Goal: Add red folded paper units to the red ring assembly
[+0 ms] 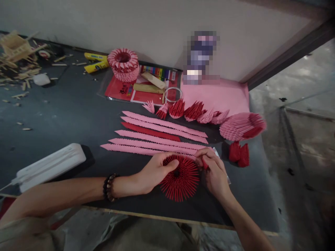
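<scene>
Working at the edge of a red folded-paper disc (pixel 187 186) looks like the step in hand. The disc, the landmark here, has its narrow points fanning out from a small dark centre. The left hand (pixel 154 172) clasps its left side, thumb laid across the top face, the other fingers mostly hidden behind. Just right of the disc, the right hand (pixel 216 174) pinches a small red paper piece (pixel 205 163) between bent thumb and fingers; whether piece and disc touch, I cannot tell. The next move probably calls for a steady left hold and fine fingertip control. Beyond the disc lie five pink paper strips (pixel 154 143) and one red paper strip (pixel 149 131); to its right stand two red paper clusters (pixel 239 155).
</scene>
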{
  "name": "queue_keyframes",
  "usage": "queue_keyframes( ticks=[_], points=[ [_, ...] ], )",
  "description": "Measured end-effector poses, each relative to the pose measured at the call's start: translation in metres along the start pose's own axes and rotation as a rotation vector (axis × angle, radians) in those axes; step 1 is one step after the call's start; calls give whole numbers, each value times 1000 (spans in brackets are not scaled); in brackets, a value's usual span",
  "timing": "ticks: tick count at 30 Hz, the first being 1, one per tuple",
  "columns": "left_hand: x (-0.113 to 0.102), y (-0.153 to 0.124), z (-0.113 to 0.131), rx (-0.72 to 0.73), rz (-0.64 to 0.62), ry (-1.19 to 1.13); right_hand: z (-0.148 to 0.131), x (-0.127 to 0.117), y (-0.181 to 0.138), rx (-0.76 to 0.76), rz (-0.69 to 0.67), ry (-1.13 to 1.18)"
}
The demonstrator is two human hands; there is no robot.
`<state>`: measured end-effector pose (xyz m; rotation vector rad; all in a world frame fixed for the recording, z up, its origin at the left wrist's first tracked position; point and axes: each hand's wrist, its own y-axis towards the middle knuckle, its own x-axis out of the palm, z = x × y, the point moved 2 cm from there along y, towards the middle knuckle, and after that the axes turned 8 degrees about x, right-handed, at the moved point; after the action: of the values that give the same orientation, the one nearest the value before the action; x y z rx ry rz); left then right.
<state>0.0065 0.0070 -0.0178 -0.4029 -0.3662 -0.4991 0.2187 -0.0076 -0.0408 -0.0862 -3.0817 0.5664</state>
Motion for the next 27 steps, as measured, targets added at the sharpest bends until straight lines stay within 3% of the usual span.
queue_keyframes(
  ticks=[4,7,12,17,20,27],
  points=[
    [-5,4,4,109,22,187,-4,6,-4,-37,-117,-197],
    [-6,5,9,171,18,317,-7,9,-7,-83,-125,-255],
    [-3,3,9,121,59,240,-7,7,-9,-146,-123,-332],
    [-1,-1,4,21,96,46,-11,5,-11,-161,-30,-405],
    [0,-2,3,52,73,124,-15,5,-13,-188,12,-416],
    [2,-10,5,145,151,252,-20,4,-21,-337,102,-596]
  ],
)
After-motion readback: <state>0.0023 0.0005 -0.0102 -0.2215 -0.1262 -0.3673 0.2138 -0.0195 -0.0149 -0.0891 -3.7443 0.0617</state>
